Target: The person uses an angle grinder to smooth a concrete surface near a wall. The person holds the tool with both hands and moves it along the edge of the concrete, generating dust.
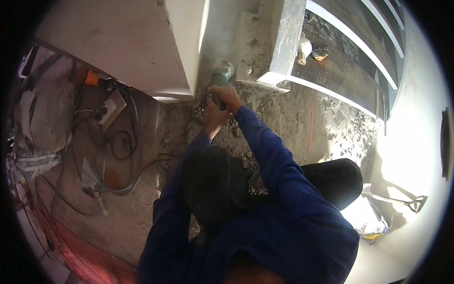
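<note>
Both my arms reach forward in blue sleeves to a green angle grinder (221,75), whose round pale guard points away from me. Closed round its dark rear body is my left hand (214,116). Just ahead of it, my right hand (229,97) grips nearer the green head. The grinder is in the narrow gap between a pale wall block (187,42) on the left and a concrete step (253,59) on the right. Pale dust hazes the gap, and I cannot make out where the disc meets the surface.
Rubble (241,149) lies around my knees. On the left floor are tangled cables (125,146), an orange-and-black tool (94,79) and a trowel-like board (112,108). White-edged stairs (331,92) rise at right; a shovel handle (402,201) and a white sack (366,217) lie lower right.
</note>
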`<state>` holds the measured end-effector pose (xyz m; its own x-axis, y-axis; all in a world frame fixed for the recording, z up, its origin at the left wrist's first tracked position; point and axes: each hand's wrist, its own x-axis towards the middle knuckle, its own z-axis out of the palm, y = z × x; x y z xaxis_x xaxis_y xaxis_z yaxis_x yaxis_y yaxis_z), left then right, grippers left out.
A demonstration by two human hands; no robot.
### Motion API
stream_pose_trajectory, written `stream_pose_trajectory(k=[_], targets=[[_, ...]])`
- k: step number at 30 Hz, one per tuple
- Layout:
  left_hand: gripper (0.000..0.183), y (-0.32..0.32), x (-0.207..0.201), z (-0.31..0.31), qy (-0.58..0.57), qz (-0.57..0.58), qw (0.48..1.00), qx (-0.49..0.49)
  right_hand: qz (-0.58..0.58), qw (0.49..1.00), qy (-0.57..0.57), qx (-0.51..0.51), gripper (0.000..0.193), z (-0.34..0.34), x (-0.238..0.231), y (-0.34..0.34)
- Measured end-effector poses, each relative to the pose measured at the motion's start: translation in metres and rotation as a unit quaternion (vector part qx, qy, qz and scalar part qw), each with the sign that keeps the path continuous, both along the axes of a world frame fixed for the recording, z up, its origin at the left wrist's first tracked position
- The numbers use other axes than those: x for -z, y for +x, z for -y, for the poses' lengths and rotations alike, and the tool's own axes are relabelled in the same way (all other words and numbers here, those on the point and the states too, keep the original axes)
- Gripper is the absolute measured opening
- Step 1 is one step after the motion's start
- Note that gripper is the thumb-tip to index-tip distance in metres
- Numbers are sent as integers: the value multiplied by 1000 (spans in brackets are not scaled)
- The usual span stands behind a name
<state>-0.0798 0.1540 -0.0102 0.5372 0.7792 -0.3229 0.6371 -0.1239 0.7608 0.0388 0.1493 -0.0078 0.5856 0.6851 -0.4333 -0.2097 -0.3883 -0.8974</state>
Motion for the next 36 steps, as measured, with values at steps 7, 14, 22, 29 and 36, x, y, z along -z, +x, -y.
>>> stream_pose_trajectory(k=[7, 14, 22, 29, 36], targets=[[80, 22, 5, -19, -29, 45, 998, -19, -5, 1000, -27, 3, 37, -21, -2, 21], [75, 38, 24, -37, -38, 142, 989, -9, -22, 999, 13, 25, 35, -35, 8, 35], [75, 47, 14, -45, -6, 236, 972, 16, -9, 999, -13, 36, 37, -47, 15, 52], [87, 34, 35, -29, 0, 135, 991, -2, -24, 1000, 0, 17, 36, -28, 18, 33], [93, 8, 16, -11, -40, 38, 998, 13, -2, 997, 79, -19, 31, -6, 26, 11]])
